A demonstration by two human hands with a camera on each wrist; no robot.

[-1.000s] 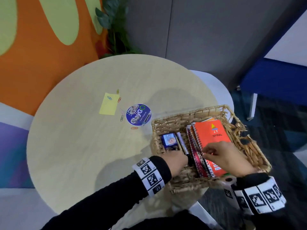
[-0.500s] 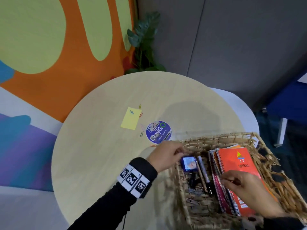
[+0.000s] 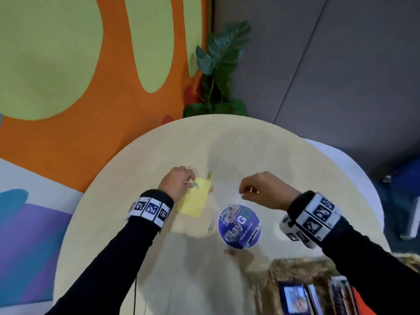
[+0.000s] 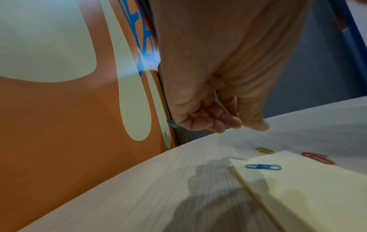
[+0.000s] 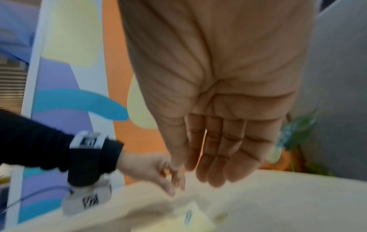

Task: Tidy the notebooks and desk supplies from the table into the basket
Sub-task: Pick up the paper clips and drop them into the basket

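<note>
A yellow sticky pad [image 3: 195,201] lies on the round table with a blue paper clip [image 3: 195,184] on its far corner. My left hand [image 3: 181,181] hovers just over that corner, fingers loosely curled, holding nothing. The left wrist view shows the left hand [image 4: 228,124] above the table, apart from the blue clip [image 4: 263,166]. My right hand [image 3: 250,189] hangs empty over the table right of the pad; the right hand [image 5: 214,169] has relaxed fingers. Loose clips, yellow [image 3: 209,175], orange [image 3: 211,190] and red [image 3: 228,245], lie around. The wicker basket [image 3: 295,266] sits near right.
A round purple disc [image 3: 239,226] lies on the table between the pad and the basket. A blue-framed item [image 3: 294,296] and notebooks stand inside the basket, partly behind my right sleeve. A potted plant [image 3: 218,64] stands beyond the table's far edge.
Both hands have come out of the basket and moved across the table to the sticky pad and clips. The view has swung away from the basket.
</note>
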